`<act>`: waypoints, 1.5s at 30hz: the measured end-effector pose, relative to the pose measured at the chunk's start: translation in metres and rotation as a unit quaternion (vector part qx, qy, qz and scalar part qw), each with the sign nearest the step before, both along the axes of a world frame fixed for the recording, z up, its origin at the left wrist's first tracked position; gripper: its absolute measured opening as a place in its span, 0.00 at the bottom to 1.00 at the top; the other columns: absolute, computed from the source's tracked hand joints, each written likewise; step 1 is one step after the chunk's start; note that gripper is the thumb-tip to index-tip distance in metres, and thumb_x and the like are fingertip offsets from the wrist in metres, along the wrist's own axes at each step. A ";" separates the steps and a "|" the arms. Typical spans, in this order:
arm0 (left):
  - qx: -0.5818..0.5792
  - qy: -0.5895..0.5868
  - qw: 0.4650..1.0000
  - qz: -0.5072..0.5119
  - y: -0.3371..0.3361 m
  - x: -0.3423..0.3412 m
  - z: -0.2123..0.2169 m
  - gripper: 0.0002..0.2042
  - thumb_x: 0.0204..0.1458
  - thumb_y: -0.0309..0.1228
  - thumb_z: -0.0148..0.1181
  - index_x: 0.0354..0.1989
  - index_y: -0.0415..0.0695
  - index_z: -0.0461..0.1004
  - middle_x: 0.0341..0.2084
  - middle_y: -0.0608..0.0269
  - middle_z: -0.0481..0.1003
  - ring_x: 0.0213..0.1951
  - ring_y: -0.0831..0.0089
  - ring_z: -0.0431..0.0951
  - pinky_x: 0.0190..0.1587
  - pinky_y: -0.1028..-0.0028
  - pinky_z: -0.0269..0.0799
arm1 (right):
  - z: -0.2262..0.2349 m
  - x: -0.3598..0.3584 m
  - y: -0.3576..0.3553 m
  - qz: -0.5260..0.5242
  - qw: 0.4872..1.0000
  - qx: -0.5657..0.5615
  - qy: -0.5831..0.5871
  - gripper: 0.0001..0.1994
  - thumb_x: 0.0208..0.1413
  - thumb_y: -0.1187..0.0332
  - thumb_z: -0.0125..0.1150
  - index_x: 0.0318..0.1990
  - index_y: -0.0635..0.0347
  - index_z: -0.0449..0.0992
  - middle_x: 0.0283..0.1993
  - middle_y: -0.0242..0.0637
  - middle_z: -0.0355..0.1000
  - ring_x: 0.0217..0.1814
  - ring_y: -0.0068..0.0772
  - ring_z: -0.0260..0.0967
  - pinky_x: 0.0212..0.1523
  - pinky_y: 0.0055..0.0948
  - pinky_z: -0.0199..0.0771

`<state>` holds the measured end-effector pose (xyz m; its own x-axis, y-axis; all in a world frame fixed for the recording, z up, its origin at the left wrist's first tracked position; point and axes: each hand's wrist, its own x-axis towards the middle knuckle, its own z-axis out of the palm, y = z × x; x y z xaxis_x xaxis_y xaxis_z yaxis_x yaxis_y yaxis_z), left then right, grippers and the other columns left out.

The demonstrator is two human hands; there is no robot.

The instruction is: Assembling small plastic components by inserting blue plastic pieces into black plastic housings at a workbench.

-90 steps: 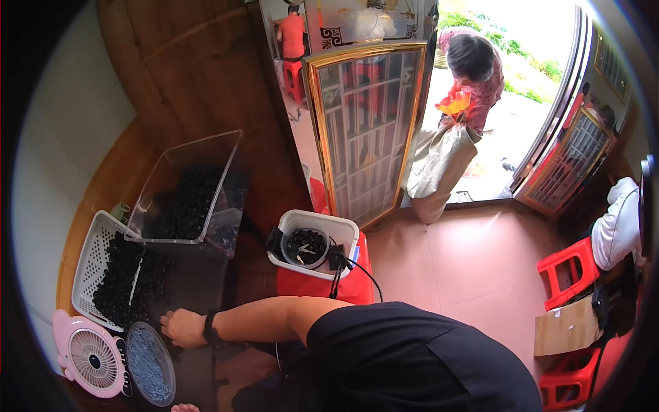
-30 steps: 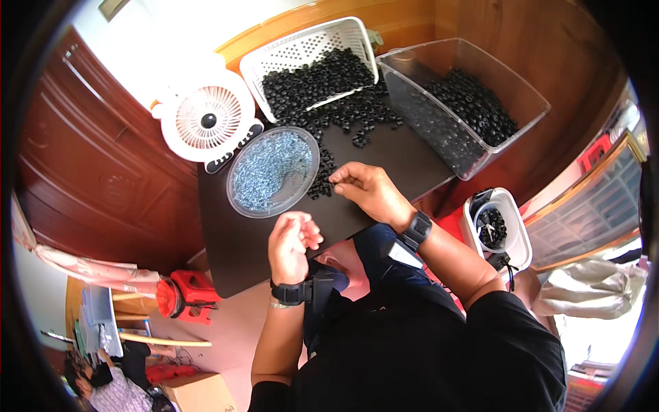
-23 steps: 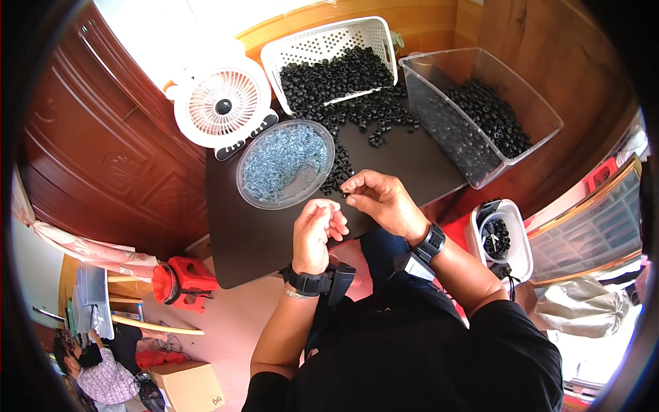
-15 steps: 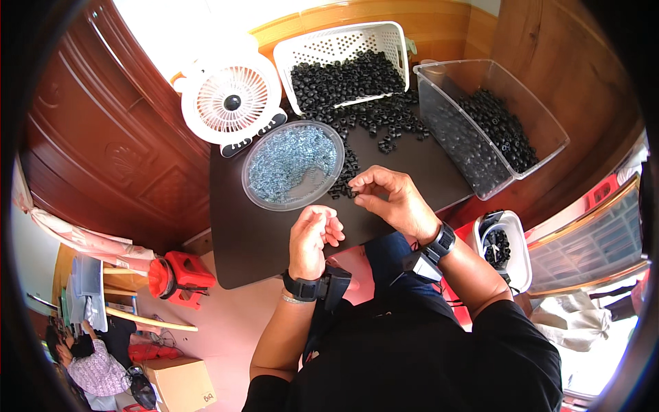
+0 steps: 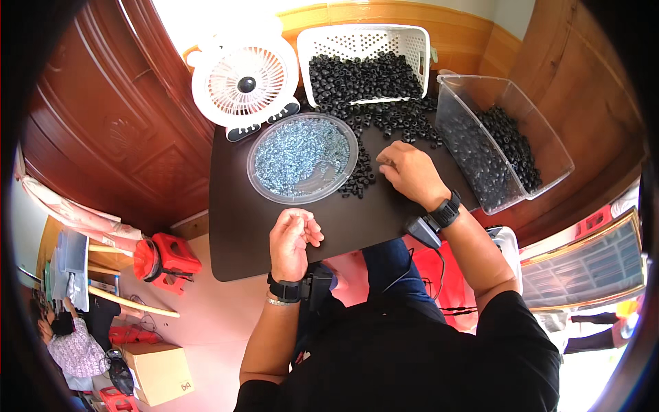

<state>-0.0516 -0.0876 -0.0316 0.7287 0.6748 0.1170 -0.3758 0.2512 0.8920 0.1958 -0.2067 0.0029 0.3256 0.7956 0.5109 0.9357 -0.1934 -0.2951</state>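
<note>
My left hand (image 5: 291,242) is above the near part of the dark table, its fingers curled in; what it holds, if anything, is hidden. My right hand (image 5: 416,177) is farther right, knuckles up and fingertips bent down and pressed together beside a scatter of small black ring-shaped parts (image 5: 357,180); I cannot make out anything in its grip. Just beyond my left hand sits a round clear tub (image 5: 255,184) with many small bluish, shiny pieces (image 5: 288,154). Its bottom shows bare toward the right side.
A white perforated basket (image 5: 364,34) tips its black parts onto the table (image 5: 240,240). On the right stands a clear bin (image 5: 549,180) of black parts; at the back left, a white fan (image 5: 245,86). Red stools (image 5: 171,257), a carton (image 5: 158,371) and another person (image 5: 79,350) are lower left.
My right hand has moved away from my left, rightward, and turned knuckles up. My left hand keeps its curled pose. The whole view has shifted slightly.
</note>
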 end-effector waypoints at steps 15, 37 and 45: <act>0.034 0.042 0.998 -0.017 -0.002 0.001 0.000 0.12 0.59 0.36 0.48 0.38 0.39 0.70 0.26 0.62 0.72 0.26 0.76 0.72 0.30 0.79 0.66 | 0.013 -0.040 0.007 0.113 0.979 0.062 0.160 0.12 0.43 0.76 0.64 0.37 0.64 0.73 0.33 0.40 0.70 0.34 0.36 0.72 0.36 0.30 0.73; -0.064 -0.023 0.993 -0.093 -0.039 -0.006 0.022 0.13 0.57 0.35 0.48 0.40 0.37 0.69 0.32 0.63 0.71 0.29 0.79 0.70 0.34 0.80 0.66 | 0.030 -0.109 -0.008 0.262 0.945 0.119 0.154 0.17 0.39 0.76 0.66 0.42 0.58 0.76 0.39 0.38 0.72 0.41 0.41 0.72 0.42 0.34 0.74; -0.050 -0.012 0.996 -0.073 -0.041 -0.012 0.021 0.14 0.57 0.34 0.47 0.41 0.33 0.67 0.33 0.57 0.72 0.30 0.73 0.72 0.34 0.76 0.67 | 0.031 -0.114 -0.007 0.265 0.951 0.113 0.112 0.15 0.38 0.74 0.67 0.39 0.57 0.76 0.39 0.37 0.72 0.41 0.41 0.71 0.41 0.34 0.74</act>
<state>-0.0631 -0.1283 -0.0107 0.8181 0.5705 0.0725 -0.3491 0.3924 0.8510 0.0816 -0.2136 0.0334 0.0295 0.7566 0.6532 0.7926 0.3804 -0.4765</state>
